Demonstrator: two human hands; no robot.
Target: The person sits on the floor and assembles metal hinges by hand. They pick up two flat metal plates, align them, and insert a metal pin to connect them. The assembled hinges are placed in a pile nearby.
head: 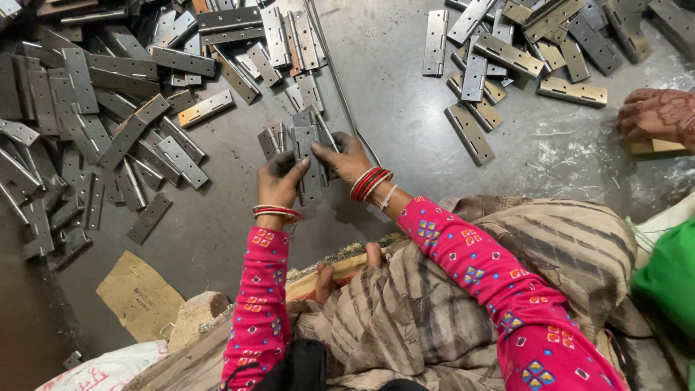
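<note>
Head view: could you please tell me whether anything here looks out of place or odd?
Nothing looks damaged. The hinges lie in loose, jumbled heaps on the floor rather than stacked, and a torn cardboard scrap sits apart. Both hands, left and right, hold one hinge leaf.

Cardboard scrap beside a stone, possibly concrete; co-worker's hand far right.

A torn brown cardboard scrap with faint print lies flat on the floor at seven o'clock, and just below it, at the bottom edge, sits a white sack with red markings.
</note>
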